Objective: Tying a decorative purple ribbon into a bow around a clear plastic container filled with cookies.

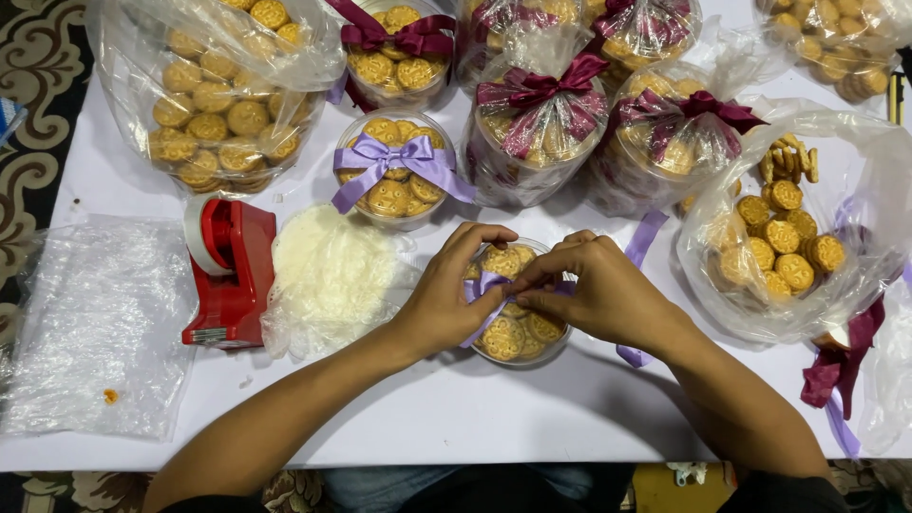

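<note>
A clear round tub of golden cookies (518,332) stands near the table's front edge. A lilac ribbon (487,288) crosses its lid. My left hand (446,294) and my right hand (598,290) both pinch the ribbon above the lid, fingertips touching at its middle. A loose ribbon tail (644,239) runs out past my right hand. Behind stands a finished tub with a lilac bow (394,166).
A red tape dispenser (228,275) and a stack of white paper liners in plastic (328,275) lie to the left. Bags of loose cookies (218,104) (779,237) and several tubs with maroon bows (537,119) fill the back. A flat plastic bag (95,323) lies far left.
</note>
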